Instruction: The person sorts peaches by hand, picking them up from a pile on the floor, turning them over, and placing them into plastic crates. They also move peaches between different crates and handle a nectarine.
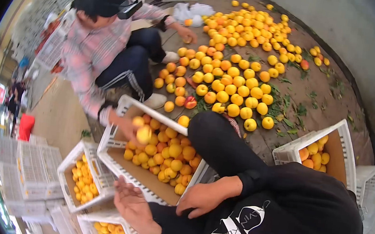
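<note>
My left hand (pixel 135 208) is held palm up with its fingers apart, nothing in it, beside the near rim of a white plastic crate (pixel 114 154). That crate is lined with cardboard and partly filled with yellow-orange peaches (pixel 169 150). My right hand (pixel 205 196) hangs loosely at the crate's near right corner, fingers bent downward and thumb apart; no fruit shows in it. Across the crate, a co-worker's hand (pixel 125 125) holds a peach (pixel 144 135) over the crate. The co-worker's other hand (pixel 186 34) reaches toward the peaches on the ground.
Many loose peaches (pixel 239 83) and green leaves (pixel 287 111) lie on the ground ahead. Other crates with peaches stand at right (pixel 352 162), at left (pixel 66 172) and at the bottom (pixel 86 219). Stacked white crates (pixel 38 168) stand far left; a wall (pixel 347 53) curves behind.
</note>
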Demonstrator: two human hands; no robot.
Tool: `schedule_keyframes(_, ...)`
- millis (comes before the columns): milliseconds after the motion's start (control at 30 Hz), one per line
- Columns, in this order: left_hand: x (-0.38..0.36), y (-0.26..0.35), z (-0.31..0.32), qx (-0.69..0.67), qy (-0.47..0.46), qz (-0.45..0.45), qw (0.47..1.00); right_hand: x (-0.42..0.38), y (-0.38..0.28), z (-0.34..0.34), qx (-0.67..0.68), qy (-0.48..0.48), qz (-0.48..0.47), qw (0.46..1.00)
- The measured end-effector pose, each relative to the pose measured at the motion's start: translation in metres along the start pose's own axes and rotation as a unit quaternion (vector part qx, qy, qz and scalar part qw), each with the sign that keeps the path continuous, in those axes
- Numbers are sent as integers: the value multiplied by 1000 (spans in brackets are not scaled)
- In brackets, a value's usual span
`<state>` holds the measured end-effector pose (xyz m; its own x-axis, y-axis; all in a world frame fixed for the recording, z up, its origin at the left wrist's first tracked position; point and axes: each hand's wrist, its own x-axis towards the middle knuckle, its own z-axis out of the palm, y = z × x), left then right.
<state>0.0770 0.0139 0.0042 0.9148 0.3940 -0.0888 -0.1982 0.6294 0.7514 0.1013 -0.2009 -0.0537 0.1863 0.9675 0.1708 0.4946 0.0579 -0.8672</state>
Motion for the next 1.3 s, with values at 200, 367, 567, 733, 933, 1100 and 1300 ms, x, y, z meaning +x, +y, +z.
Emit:
schedule_keyframes(200,17,-93,63,141,-1,-121,983,-53,-27,-109,130,163,-44,977)
schedule_keyframes(367,64,-149,75,51,-50,-235,969,-118,27,-183,87,416,38,904)
schedule_keyframes(567,102,-199,95,69,-38,-303,950,-217,194,-165,-144,375,521,753)
schedule_keyframes(733,121,-230,95,70,8,-350,934,-259,265,-134,-70,421,546,721)
schedule_keyframes(933,134,-207,128,34,-76,-327,941,-236,323,-173,-126,498,445,733)
schedule_keyframes(1100,152,-226,127,25,-65,-344,936,-192,347,-186,-90,432,383,811)
schedule_keyframes(1300,171,-261,142,35,-75,-382,920,-227,363,-227,-228,565,336,718)
